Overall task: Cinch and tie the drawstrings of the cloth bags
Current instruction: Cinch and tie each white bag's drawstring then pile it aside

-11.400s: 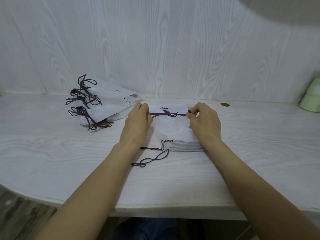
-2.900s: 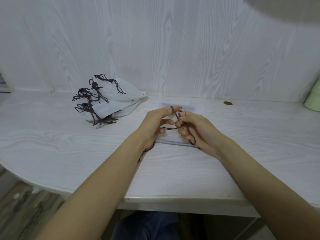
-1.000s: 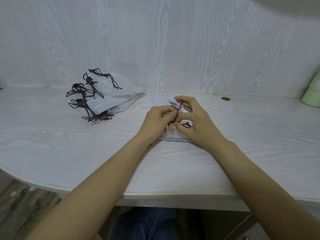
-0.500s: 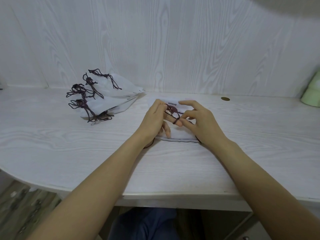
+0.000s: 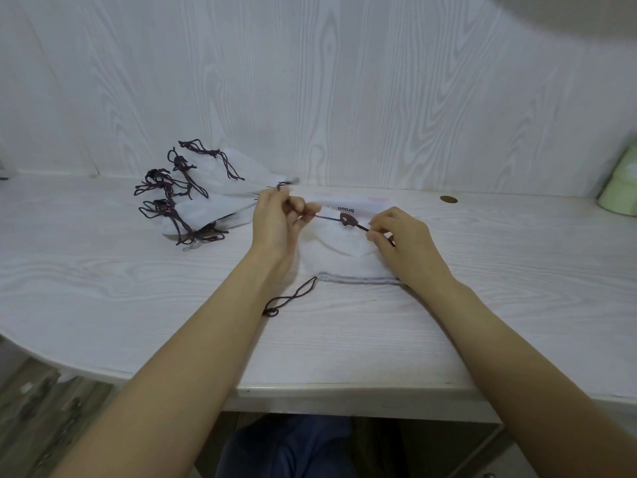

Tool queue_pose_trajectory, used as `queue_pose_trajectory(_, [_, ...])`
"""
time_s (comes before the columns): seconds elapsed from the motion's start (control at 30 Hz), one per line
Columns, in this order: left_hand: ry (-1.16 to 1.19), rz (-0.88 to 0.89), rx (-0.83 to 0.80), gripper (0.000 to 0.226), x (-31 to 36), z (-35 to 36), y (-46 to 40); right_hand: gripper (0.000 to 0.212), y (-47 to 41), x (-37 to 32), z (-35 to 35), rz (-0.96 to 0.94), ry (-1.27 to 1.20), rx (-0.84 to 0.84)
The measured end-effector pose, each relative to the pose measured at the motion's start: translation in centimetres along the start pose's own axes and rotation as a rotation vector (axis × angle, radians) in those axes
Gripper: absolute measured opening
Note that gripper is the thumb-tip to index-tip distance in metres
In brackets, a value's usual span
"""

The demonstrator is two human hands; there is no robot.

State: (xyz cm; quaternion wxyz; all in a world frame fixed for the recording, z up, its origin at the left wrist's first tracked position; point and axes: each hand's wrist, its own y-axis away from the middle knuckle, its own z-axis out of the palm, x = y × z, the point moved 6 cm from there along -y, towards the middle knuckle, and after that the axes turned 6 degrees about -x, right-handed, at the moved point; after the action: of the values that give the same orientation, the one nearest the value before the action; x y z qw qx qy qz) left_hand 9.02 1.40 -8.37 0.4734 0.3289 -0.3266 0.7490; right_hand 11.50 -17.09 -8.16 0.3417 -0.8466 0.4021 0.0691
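Left hand [image 5: 275,220] and right hand [image 5: 401,238] each pinching the dark drawstring [image 5: 332,219] taut over a white bag [image 5: 339,258], knot [image 5: 347,219] small and indistinct, cord ends hidden in fingers, pale green object [image 5: 620,191] cut off

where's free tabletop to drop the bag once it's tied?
Widest bare stretch: right of the right hand, between it and the green object, with only a small brass disc near the wall. Also free: front left, below the pile of tied bags. Crowded: centre, where both hands pull the drawstring over the bag; left hand nearly touches the pile.
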Motion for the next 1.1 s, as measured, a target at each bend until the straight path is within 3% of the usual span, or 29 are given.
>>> queue_pose_trajectory(0.1, [-0.097,-0.065,0.030,0.008,-0.6,-0.3,-0.1,0.010,0.0,0.2,-0.2,0.030,0.010,0.012])
queue_pose_trajectory(0.2, [-0.471,-0.070,0.025,0.020,-0.6,-0.2,0.2,0.011,0.0,0.2,-0.5,0.045,0.004,0.032])
queue_pose_trajectory(0.33, [-1.008,0.121,-0.171,0.011,0.1,1.2,1.2,0.012,-0.1,0.2,-0.5,0.076,0.006,0.053])
queue_pose_trajectory(0.47, [-1.284,0.196,-0.338,0.013,-0.6,2.2,1.7,0.013,0.0,0.7,-1.2,0.121,0.008,0.123])
queue_pose_trajectory(0.93, [-1.595,0.336,-0.069,0.014,0.6,0.7,0.7,0.017,0.1,0.8,-1.5,0.220,0.132,0.077])
queue_pose_trajectory(1.1, [-1.554,0.235,-0.145,0.012,0.0,0.3,1.0,0.016,0.3,1.8,-1.8,0.310,-0.011,0.061])
